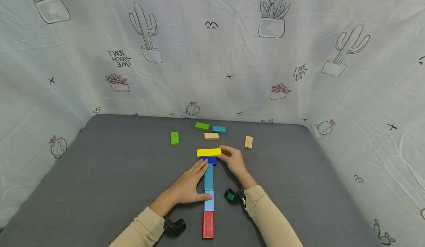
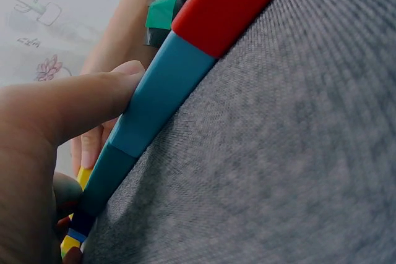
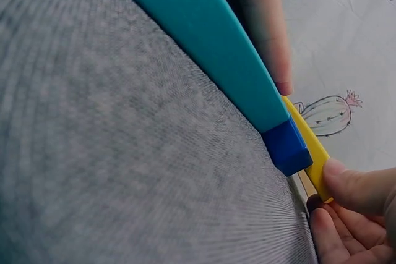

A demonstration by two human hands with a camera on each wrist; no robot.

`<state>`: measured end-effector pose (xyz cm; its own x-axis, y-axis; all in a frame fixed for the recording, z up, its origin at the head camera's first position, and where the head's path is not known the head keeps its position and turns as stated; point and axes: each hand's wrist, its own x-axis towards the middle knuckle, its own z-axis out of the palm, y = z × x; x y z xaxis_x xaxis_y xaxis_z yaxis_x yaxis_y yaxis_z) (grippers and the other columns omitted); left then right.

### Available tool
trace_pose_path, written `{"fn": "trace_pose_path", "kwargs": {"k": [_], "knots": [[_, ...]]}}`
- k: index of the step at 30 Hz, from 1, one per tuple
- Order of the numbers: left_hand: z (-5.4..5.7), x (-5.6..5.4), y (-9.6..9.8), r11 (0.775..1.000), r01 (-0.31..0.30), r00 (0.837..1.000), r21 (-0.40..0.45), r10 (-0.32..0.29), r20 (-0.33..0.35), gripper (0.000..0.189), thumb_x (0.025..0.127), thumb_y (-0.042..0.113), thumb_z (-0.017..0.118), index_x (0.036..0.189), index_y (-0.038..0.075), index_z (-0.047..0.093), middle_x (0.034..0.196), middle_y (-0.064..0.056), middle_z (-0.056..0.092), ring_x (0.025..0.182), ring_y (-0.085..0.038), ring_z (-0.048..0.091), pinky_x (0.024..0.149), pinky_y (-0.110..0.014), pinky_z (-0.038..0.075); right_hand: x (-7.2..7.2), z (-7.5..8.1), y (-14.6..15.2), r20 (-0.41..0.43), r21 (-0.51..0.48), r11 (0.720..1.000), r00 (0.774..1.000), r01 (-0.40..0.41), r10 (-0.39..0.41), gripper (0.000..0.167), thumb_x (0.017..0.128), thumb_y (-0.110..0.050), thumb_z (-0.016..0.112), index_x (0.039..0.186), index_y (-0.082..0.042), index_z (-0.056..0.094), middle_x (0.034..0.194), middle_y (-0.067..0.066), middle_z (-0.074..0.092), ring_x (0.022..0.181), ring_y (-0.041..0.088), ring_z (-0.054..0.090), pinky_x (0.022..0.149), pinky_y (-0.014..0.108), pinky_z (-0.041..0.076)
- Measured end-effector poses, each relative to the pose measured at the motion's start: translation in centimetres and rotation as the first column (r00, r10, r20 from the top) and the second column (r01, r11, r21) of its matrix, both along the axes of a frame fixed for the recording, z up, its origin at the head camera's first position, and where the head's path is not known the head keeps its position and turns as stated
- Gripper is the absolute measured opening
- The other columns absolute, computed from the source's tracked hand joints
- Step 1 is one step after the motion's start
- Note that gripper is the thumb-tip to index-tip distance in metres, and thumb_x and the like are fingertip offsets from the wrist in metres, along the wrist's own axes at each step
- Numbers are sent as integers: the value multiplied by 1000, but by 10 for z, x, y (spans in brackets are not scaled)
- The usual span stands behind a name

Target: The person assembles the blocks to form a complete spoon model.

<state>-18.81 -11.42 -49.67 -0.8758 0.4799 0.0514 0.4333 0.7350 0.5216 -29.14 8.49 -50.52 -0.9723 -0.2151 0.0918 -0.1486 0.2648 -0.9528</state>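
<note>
A line of wooden blocks runs away from me in the head view: a red block (image 1: pixel 208 225), a light blue block (image 1: pixel 209 205), a teal block (image 1: pixel 208 178) and a dark blue block (image 1: pixel 213 162). Across the far end lies a yellow block (image 1: pixel 208 152), against the dark blue one. My right hand (image 1: pixel 231 161) pinches the yellow block's right end between thumb and fingers, as the right wrist view shows. The left hand (image 1: pixel 190 186) lies spread beside the line. Its thumb touches the light blue block, and its fingertips rest at the dark blue block.
Beyond the yellow block lie two green blocks (image 1: pixel 175 138), a teal block (image 1: pixel 219 129) and two natural wood blocks (image 1: pixel 248 142). They stand on a grey cloth-covered table (image 1: pixel 116 173). A white printed curtain (image 1: pixel 186 55) rises behind and at both sides.
</note>
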Motion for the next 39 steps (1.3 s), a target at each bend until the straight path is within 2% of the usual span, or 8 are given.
{"fn": "trace_pose_path", "kwargs": {"k": [7, 18, 27, 39], "knots": [[1, 0, 1, 1000, -4, 1000, -1, 4, 1, 104, 77, 68, 61, 152, 8, 20, 160, -8, 13, 147, -25, 11, 114, -53, 23, 4, 4, -1, -66, 143, 990, 998, 9, 0, 35, 86, -4, 67, 120, 0, 64, 117, 19, 65, 106, 30, 64, 88, 36, 54], [0, -1, 2, 1000, -2, 1000, -5, 2, -13, 105, 77, 68, 60, 152, 7, 20, 160, -7, 13, 147, -23, 10, 114, -52, 23, 6, 6, 0, -193, 299, 954, 980, 9, 51, 32, 86, -5, 68, 117, -1, 66, 121, 15, 63, 106, 29, 63, 89, 41, 53], [-1, -2, 1, 1000, 13, 1000, -9, -13, -9, 105, 78, 68, 60, 152, 6, 18, 160, -6, 10, 148, -24, 8, 115, -53, 22, 7, 4, 0, -161, 263, 965, 986, -9, 53, 39, 86, -1, 67, 124, 2, 61, 126, 17, 59, 114, 31, 59, 95, 41, 50], [-2, -3, -1, 999, 27, 1000, -24, -27, -1, 105, 78, 68, 58, 152, 7, 15, 160, -7, 8, 148, -24, 6, 115, -53, 21, 8, 1, 2, -85, 123, 992, 996, 24, -14, 37, 88, -7, 67, 124, 0, 60, 123, 16, 61, 114, 28, 59, 97, 39, 49]]}}
